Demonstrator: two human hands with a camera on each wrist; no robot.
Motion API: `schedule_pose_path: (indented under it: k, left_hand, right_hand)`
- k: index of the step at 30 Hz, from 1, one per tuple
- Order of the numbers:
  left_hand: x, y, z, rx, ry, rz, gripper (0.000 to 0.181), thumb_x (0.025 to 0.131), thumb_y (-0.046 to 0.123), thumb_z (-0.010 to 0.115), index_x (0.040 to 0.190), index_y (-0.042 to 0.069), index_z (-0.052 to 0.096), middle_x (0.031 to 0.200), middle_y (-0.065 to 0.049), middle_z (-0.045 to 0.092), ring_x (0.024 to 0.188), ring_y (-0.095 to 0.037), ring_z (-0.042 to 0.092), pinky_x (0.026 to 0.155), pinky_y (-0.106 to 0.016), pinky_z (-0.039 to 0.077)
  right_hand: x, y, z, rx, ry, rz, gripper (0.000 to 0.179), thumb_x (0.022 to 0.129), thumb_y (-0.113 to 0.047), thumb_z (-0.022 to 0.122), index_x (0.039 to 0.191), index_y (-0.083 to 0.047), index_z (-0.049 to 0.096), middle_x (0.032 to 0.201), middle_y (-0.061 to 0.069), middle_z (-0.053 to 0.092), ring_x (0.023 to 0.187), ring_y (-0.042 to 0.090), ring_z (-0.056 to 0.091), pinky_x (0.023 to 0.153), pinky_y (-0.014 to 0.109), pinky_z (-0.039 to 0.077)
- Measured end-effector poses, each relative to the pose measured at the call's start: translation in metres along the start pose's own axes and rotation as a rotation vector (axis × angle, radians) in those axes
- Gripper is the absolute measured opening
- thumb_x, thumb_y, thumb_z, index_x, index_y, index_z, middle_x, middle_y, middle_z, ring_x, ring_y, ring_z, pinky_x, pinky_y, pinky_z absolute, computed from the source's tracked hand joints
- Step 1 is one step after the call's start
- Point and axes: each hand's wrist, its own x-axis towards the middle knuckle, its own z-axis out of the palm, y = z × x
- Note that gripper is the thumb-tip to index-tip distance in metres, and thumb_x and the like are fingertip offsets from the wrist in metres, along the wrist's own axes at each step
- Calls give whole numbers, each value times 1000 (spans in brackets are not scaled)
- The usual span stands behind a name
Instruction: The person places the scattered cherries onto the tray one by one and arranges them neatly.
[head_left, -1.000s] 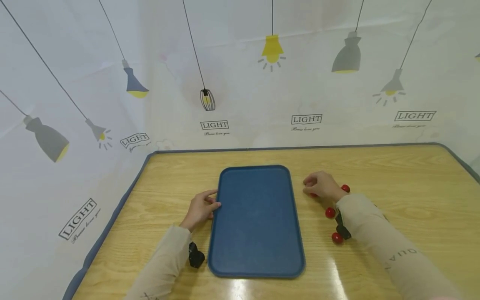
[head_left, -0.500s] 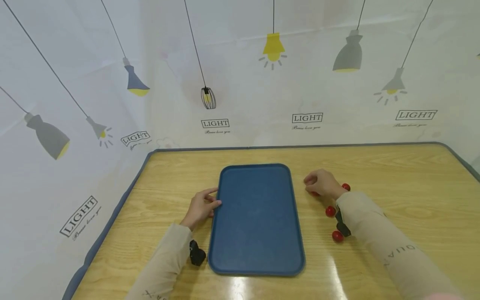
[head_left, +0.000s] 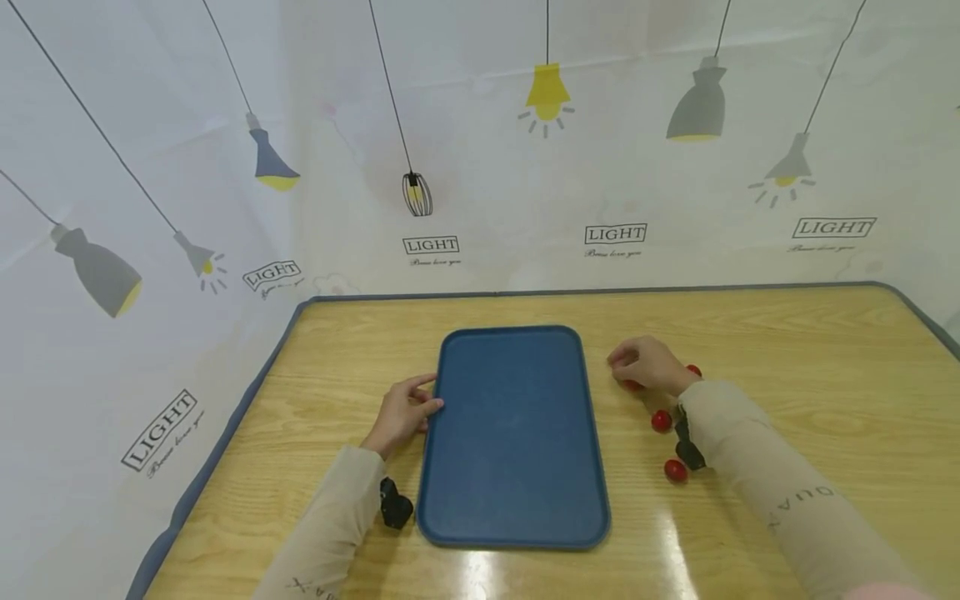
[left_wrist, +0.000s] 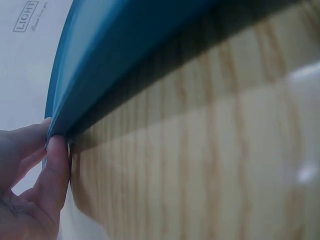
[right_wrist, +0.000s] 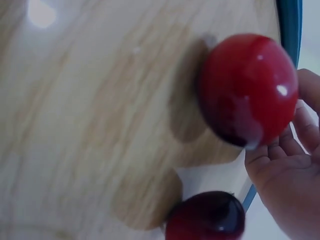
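While the left hand [head_left: 399,418] pinches the tray [head_left: 517,442], red balls [head_left: 662,421] lie outside.

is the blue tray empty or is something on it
Empty: in the head view the blue tray shows a bare surface; the red things sit outside it, to the right.

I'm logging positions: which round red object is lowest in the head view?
The round red object below-left of the right wrist camera; the others appear higher.
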Motion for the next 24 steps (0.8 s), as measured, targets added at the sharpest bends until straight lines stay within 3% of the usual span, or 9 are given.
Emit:
schedule_pose_path:
  k: [11,24]
  left_hand:
    - [2,-3,0,-8,12,-18,48,82,5,62,128,11,48,89,-12,53,51,-14,48,48,-26,47]
    - [0,-2,-2,-23,6,-23,49,83,6,61,129,12,47,92,-13,52,53,-14,48,50,-27,47]
  right_hand:
    - [3,1,-1,97,-3,81,27,83,-10,61,104,6,59,93,15,61,83,22,57,74,32,45]
    - [1,1,-3,163,-26,137,24,85,-17,60,101,2,60,91,9,61,81,17,54,72,27,44]
